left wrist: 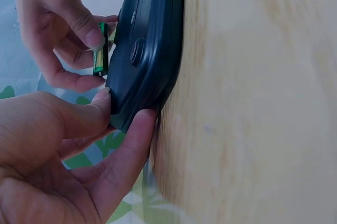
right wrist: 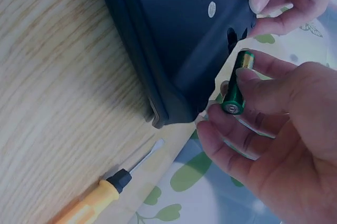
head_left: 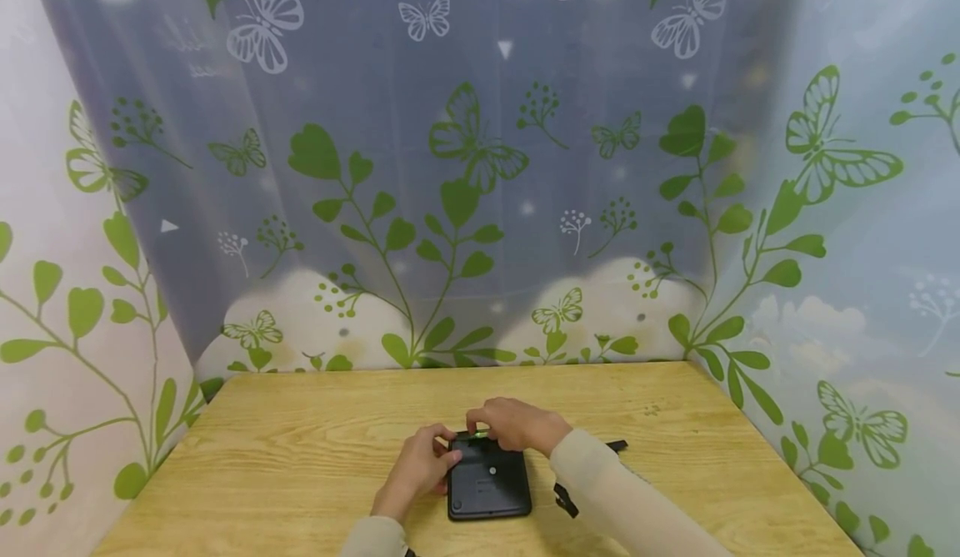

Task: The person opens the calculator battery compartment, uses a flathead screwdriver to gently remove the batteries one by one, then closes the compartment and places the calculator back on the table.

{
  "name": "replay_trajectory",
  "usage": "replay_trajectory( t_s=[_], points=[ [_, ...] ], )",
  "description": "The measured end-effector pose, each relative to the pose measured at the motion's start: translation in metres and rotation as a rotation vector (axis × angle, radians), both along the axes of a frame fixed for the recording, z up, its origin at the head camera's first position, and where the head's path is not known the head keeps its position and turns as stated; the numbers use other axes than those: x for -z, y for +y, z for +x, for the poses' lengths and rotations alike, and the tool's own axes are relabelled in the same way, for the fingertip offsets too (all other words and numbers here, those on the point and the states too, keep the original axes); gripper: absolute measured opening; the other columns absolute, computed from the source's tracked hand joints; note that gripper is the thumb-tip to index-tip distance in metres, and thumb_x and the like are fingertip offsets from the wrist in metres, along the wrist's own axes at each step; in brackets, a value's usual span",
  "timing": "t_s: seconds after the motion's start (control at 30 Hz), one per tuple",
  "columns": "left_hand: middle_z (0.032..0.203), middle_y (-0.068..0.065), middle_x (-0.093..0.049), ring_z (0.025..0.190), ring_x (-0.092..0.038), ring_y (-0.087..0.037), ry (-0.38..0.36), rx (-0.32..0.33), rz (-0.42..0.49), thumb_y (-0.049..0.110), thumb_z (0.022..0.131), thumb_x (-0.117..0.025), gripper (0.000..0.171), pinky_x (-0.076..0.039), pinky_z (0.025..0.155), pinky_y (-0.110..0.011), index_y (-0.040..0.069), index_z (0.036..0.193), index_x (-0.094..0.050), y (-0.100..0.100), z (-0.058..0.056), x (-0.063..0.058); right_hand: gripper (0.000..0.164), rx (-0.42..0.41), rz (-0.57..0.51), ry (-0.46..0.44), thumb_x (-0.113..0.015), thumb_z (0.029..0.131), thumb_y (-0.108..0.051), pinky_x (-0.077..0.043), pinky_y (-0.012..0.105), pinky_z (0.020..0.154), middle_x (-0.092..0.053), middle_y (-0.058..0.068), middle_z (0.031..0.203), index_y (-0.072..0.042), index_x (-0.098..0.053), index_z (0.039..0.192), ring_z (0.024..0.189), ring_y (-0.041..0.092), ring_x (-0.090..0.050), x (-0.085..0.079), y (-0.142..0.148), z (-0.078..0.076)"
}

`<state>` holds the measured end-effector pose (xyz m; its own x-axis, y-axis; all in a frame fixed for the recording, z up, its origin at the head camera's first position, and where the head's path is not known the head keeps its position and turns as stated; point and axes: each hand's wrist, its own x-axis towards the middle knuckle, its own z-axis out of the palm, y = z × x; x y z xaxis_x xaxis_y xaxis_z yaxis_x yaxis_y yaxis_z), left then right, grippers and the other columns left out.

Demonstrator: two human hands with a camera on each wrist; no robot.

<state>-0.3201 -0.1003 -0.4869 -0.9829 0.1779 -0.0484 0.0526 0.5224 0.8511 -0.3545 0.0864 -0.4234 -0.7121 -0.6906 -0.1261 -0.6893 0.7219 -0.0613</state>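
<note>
A flat black device (head_left: 491, 494), like a calculator, lies back side up on the wooden table, with a small round white spot on its back. My left hand (head_left: 418, 467) grips its left edge near the far corner, thumb on top and a finger along the side. A green battery (right wrist: 239, 83) is pinched between the thumb and fingers of my right hand (head_left: 521, 424). That hand is at the device's far edge, by a dark opening (right wrist: 231, 39). Whether the battery touches the device, I cannot tell.
A screwdriver (right wrist: 100, 195) with a yellow-orange handle lies on the table (head_left: 300, 432) beside the device, on the right hand's side. A patterned curtain (head_left: 360, 248) with leaves and butterflies hangs behind the table and along both sides.
</note>
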Motion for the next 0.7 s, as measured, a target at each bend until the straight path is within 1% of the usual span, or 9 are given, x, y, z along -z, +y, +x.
replay_trajectory(
  t_s=[0.13,0.33,0.57,0.7],
  points=[
    [0.089,-0.012,-0.063,0.059,-0.061,-0.017,-0.004,0.003,0.001,0.01,0.09,-0.065,0.029,-0.057,0.047,-0.031,0.004,0.117,-0.059,0.0,0.001,-0.001,0.029,0.019,-0.022,-0.018,-0.062,0.09,-0.002,-0.045,0.022,0.069,-0.06,-0.001,0.098,-0.024,-0.059,0.11,0.079,0.007,-0.05,-0.001,0.004,-0.001],
    [0.091,-0.013,-0.062,0.062,-0.062,-0.018,-0.015,0.005,0.006,0.01,0.09,-0.065,0.03,-0.057,0.048,-0.031,0.004,0.118,-0.059,-0.001,0.002,-0.002,0.028,0.048,-0.064,-0.056,-0.06,0.091,-0.001,-0.039,0.022,0.064,-0.056,-0.001,0.092,-0.021,-0.057,0.11,0.073,0.009,-0.046,-0.003,0.009,-0.002],
    [0.09,-0.014,-0.063,0.061,-0.062,-0.017,-0.008,0.009,0.012,0.01,0.09,-0.065,0.03,-0.058,0.048,-0.032,0.003,0.118,-0.058,-0.001,0.002,-0.002,0.032,0.092,-0.028,-0.093,-0.061,0.089,0.002,-0.041,0.023,0.062,-0.053,-0.005,0.09,-0.022,-0.054,0.109,0.073,0.008,-0.048,-0.006,0.01,0.002],
    [0.091,-0.014,-0.062,0.061,-0.062,-0.018,-0.005,0.01,0.013,0.01,0.09,-0.065,0.031,-0.058,0.048,-0.033,0.003,0.119,-0.058,-0.001,0.003,-0.002,0.034,0.094,-0.022,-0.104,-0.062,0.087,0.005,-0.041,0.022,0.063,-0.054,-0.004,0.092,-0.021,-0.054,0.107,0.073,0.007,-0.048,-0.006,0.013,0.003]
  ],
)
